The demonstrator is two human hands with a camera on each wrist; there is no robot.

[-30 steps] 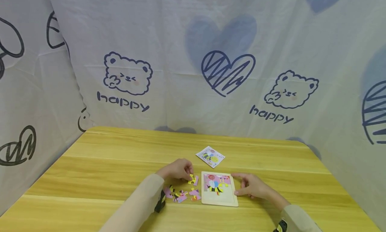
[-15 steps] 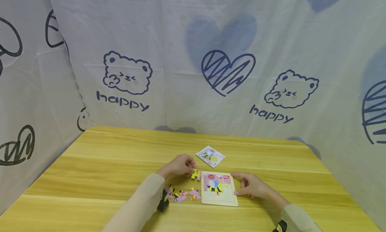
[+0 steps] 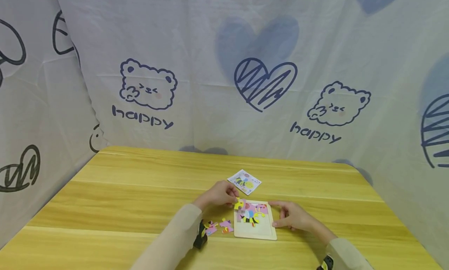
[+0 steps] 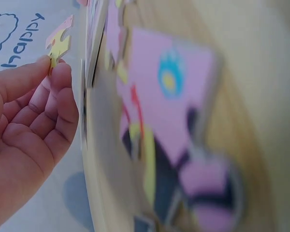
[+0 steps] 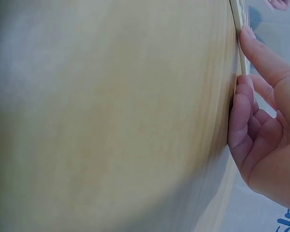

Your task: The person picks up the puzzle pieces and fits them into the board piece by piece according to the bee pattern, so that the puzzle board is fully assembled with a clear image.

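Between thumb and fingertips my left hand pinches a yellow and pink jigsaw piece. In the head view that piece overlaps the upper left corner of a wooden puzzle board. Joined pieces on the board's upper part make a bee picture on pink; its lower part shows bare wood. On the board's right side, my right hand rests its thumb and straight index finger against the edge, its other fingers bent. Loose jigsaw pieces lie left of the board, some hidden behind the left forearm.
Behind the board lies a small card printed with the same kind of bee. All of this is on a yellow wood-grain table. A white curtain with hearts and bears hangs past the table's far edge.
My left hand has carried the yellow and pink jigsaw piece up and right, from beside the board to over its upper left corner. The right hand and board stay put.
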